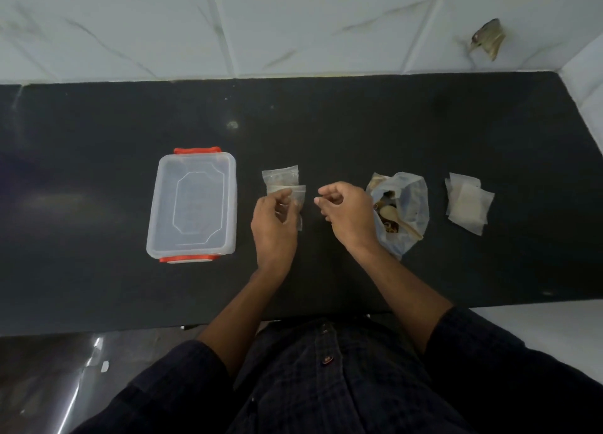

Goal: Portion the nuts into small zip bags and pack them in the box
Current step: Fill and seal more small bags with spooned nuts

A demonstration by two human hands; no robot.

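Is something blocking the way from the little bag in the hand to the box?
Only the box's own lid, which is shut. The counter between the small bag in the left hand and the box is bare.

Desk (326,123) bare along the back and far left of the box (192,203). Front row crowded: box, zip bags (282,180), nut bag (403,205), bag stack (468,202), narrow gaps between.

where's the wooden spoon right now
In the head view, the wooden spoon lies in the open bag of nuts, right of centre, between the right hand and the empty zip bags.
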